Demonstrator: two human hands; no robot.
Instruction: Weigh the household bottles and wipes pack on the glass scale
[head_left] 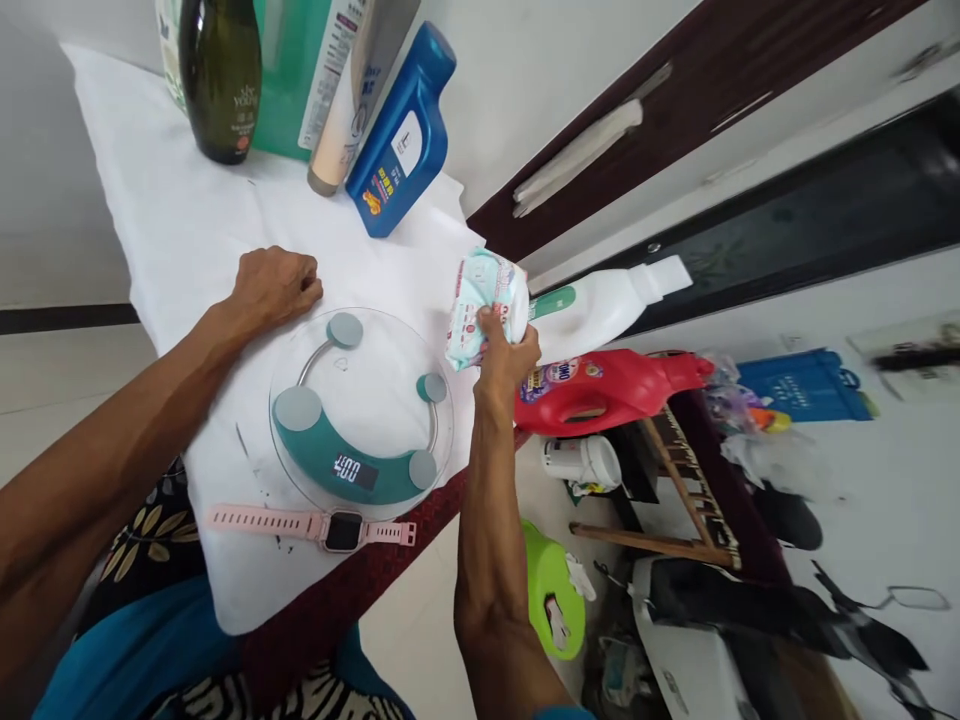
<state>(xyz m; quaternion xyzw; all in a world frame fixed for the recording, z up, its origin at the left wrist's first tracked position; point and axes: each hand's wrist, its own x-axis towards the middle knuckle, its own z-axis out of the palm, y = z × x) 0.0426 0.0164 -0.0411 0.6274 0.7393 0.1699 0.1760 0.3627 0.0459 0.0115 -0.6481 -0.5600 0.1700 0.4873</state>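
My right hand (506, 360) grips a soft white and mint pack of wipes (474, 305), thumb on top, at the right side of the cloth-covered table. Curled into a loose fist, my left hand (276, 287) rests on the white cloth (191, 240) just beyond a round glass scale (315, 450). Nothing shows in its fingers. The scale's display is lit and seems to read zeros. Along the near edge of the scale lies a pink-strapped smartwatch (344, 531).
A dark green bottle (223, 85), a beige tube (337, 140) and a blue bottle (405, 135) stand at the back. Right of the pack are a white bottle (600, 305) and a red detergent bottle (600, 390). A green stool (551, 570) and white bucket (581, 460) are on the floor.
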